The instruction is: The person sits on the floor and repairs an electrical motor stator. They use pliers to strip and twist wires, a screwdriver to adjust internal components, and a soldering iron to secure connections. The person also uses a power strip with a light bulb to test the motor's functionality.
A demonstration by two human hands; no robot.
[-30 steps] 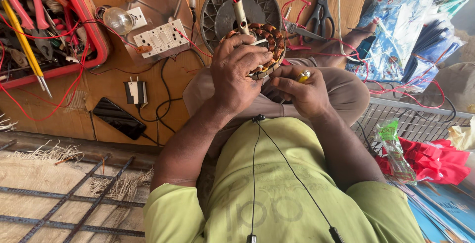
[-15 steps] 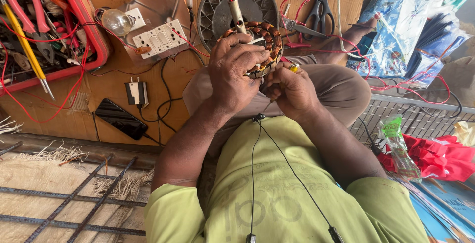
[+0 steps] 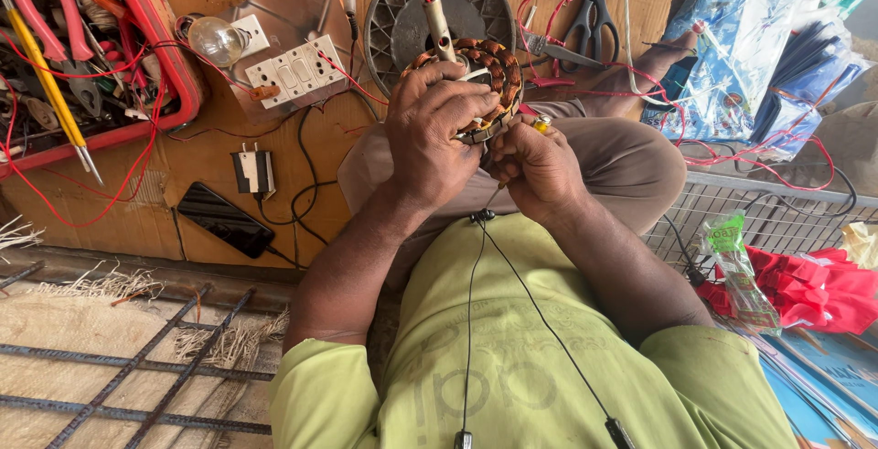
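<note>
A red tray (image 3: 174, 74) held tools (pliers, screwdrivers), while the left hand (image 3: 434, 133) gripped a copper-wound stator (image 3: 494, 69), right hand (image 3: 535, 161) pinching beneath it.

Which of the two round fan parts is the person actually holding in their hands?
The copper-wound stator, gripped by the left hand with the right hand at its edge. The grey ribbed housing lies untouched behind it.

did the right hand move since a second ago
Yes. The right hand has drawn in leftward, away from the scissors, up against the copper-wound coil.
</note>
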